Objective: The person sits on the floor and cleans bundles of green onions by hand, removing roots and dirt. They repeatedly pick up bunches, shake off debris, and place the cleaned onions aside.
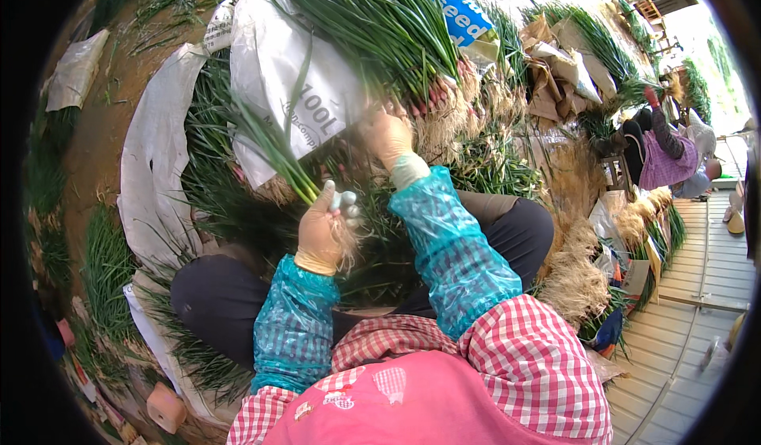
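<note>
My left hand (326, 225), in a pale rubber glove, grips a few green onions (300, 184); their leaves point up and left, and their roots hang below my fingers. My right hand (386, 134), gloved too, is at the root end of a large pile of green onions (380, 22) with reddish bulbs. Its fingertips are blurred, so whether they hold a stalk does not show. Under the pile lies a white plastic sack (267, 70) bearing print.
More green onions (208, 129) lie at the left beside a long white sack (157, 159). Root bundles (574, 278) stand at the right. A blue printed bag (458, 13) lies behind the pile. A co-worker (669, 153) sits at the far right, holding onions. A pinkish block (166, 408) is at lower left.
</note>
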{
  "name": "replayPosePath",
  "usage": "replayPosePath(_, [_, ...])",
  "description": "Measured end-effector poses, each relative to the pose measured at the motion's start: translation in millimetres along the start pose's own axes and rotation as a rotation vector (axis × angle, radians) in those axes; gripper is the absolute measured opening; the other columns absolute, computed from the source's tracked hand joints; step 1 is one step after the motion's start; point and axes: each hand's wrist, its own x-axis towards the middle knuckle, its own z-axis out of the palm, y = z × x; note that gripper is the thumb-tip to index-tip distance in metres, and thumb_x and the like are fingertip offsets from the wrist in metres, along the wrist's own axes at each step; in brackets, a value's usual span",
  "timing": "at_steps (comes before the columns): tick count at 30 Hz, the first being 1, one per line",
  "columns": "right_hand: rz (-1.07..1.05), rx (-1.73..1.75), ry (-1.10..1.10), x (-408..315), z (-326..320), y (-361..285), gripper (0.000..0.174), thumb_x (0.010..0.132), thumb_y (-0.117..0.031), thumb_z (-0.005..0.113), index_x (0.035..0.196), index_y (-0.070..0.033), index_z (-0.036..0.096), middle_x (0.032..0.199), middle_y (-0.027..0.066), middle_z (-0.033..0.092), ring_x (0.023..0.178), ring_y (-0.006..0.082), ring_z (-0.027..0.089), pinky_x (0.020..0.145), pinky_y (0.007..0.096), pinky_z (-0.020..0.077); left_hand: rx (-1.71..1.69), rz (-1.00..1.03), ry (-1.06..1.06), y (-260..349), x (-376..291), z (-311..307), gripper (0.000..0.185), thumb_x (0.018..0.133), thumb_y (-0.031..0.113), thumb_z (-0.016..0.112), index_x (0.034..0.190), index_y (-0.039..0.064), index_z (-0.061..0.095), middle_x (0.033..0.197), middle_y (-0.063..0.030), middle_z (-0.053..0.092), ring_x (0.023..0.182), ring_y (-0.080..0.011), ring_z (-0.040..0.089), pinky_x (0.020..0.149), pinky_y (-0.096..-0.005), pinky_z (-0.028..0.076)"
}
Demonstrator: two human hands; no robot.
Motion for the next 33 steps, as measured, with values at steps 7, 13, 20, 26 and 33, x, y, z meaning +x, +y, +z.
replayPosePath(7, [-0.557, -0.055, -0.112, -117, -26, -8, 0.015, 0.081, -0.027, 0.061, 0.091, -0.016, 0.062, 0.064, 0.0105, 0.062, 0.060, 0.0306, 0.064, 0.054, 0.0437, 0.0509, 0.331, 0.226, -0.103, 21, 0, -2, 0.034, 0.095, 0.012, 0.055, 0.125, -0.003, 0.054, 0.086, -0.0002, 0.064, 0.066, -0.0027, 0.051, 0.052, -0.0157, 0.040])
replayPosePath(13, [-0.224, 0.007, -0.411, -121, -23, 52, 0.033, 0.085, -0.038, 0.061, 0.092, -0.007, 0.066, 0.078, 0.0169, 0.066, 0.078, 0.0338, 0.065, 0.072, 0.0430, 0.0514, 0.630, 0.184, -0.080, 13, 11, -15, 0.027, 0.090, 0.008, 0.059, 0.114, -0.004, 0.061, 0.085, -0.0028, 0.064, 0.062, -0.0043, 0.048, 0.061, -0.0180, 0.042])
replayPosePath(20, [-0.303, 0.224, 0.003, -73, 0, -4, 0.041, 0.090, -0.043, 0.056, 0.083, -0.003, 0.060, 0.082, 0.0210, 0.064, 0.075, 0.0363, 0.063, 0.070, 0.0442, 0.0496, 0.537, 0.148, -0.108, -7, 2, -12, 0.009, 0.089, 0.007, 0.055, 0.090, -0.001, 0.059, 0.071, -0.0019, 0.054, 0.064, -0.0124, 0.053, 0.067, -0.0239, 0.048])
replayPosePath(26, [-0.203, 0.143, 0.051, -94, 24, 0, 0.030, 0.089, -0.033, 0.055, 0.077, -0.005, 0.057, 0.071, 0.0187, 0.064, 0.069, 0.0387, 0.063, 0.063, 0.0486, 0.0499, 0.588, 0.262, 0.070, -7, 0, -9, 0.019, 0.095, 0.022, 0.057, 0.094, 0.003, 0.059, 0.066, 0.0016, 0.048, 0.059, -0.0109, 0.050, 0.063, -0.0299, 0.052])
replayPosePath(33, [0.088, 0.323, -0.709, -113, -11, 30, 0.053, 0.093, -0.049, 0.048, 0.115, -0.002, 0.060, 0.092, 0.0164, 0.067, 0.065, 0.0256, 0.065, 0.068, 0.0368, 0.0519, 0.219, 0.204, -0.065, 5, -13, -9, 0.019, 0.095, 0.019, 0.056, 0.094, 0.000, 0.060, 0.078, -0.0065, 0.061, 0.090, -0.0237, 0.066, 0.086, -0.0392, 0.053])
